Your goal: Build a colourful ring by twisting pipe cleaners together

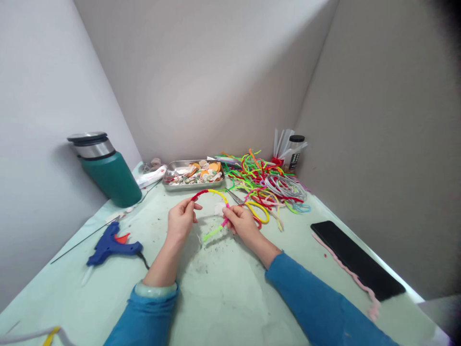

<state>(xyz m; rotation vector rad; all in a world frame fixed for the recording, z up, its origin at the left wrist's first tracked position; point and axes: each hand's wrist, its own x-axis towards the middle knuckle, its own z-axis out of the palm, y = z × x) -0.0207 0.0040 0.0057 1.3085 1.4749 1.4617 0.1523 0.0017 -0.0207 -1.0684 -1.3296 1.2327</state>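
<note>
Between my hands curves a multicoloured pipe-cleaner strip (pixel 211 191), with red, yellow, pink and green stretches. My left hand (pixel 180 217) pinches its red end. The fingers of my right hand (pixel 242 222) close on the pink stretch, and the green end hangs free below, pointing left. A small white piece (pixel 219 208) shows behind the strip, beside my right fingertips; what it is I cannot tell. Just beyond my right hand lie scissors (pixel 258 211) with yellow and red handles, partly hidden by that hand.
A blue glue gun (pixel 114 244) lies left, near a teal bottle (pixel 110 178). At the back stand a metal tray (pixel 192 186) of small cut-outs and a heap of pipe cleaners (pixel 259 173). A black phone-like slab (pixel 356 259) and a pink fuzzy strand (pixel 345 267) lie right.
</note>
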